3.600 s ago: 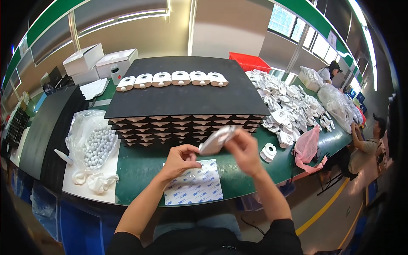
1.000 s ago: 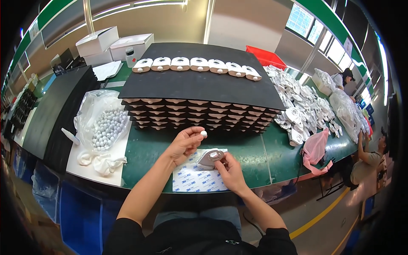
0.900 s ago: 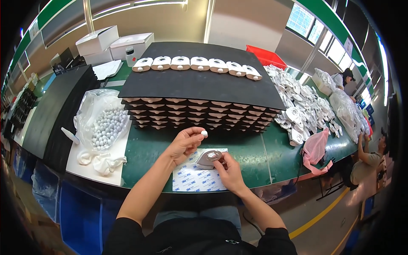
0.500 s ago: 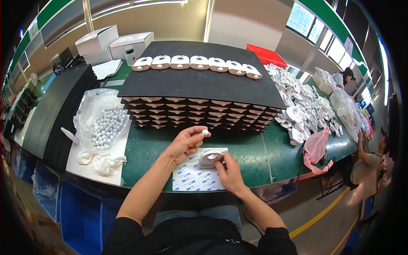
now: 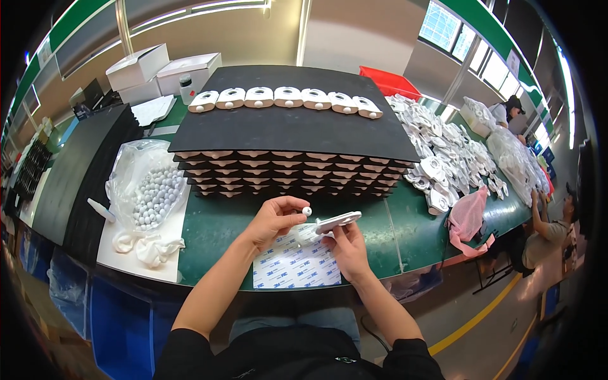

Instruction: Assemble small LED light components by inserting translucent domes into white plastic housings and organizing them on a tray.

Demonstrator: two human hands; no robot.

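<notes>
Between the thumb and fingers of my left hand (image 5: 277, 221) is a small white ball (image 5: 307, 211), pinched at the fingertips. My right hand (image 5: 350, 250) grips a flat white plastic part (image 5: 338, 221), tilted and turned nearly edge-on, so its face is mostly hidden. The ball is close to the part's left end but apart from it. Beneath both hands lies a white sheet with blue print (image 5: 297, 269) on the green table (image 5: 221, 221). Beyond them, several similar white parts (image 5: 288, 97), each with a ball at its near edge, stand in a row on a black board (image 5: 291, 130).
Black boards are stacked with parts between layers (image 5: 291, 174). At left are a plastic bag of white balls (image 5: 155, 196), a white cloth (image 5: 152, 248) and more black boards (image 5: 76, 171). At right lie a heap of white parts (image 5: 437, 152) and a pink mesh bag (image 5: 467, 218). Another person (image 5: 551, 234) sits far right.
My right hand has lifted the white part a little up and to the right, and turned it from face-up to nearly edge-on. My left hand still pinches the ball, now slightly lower.
</notes>
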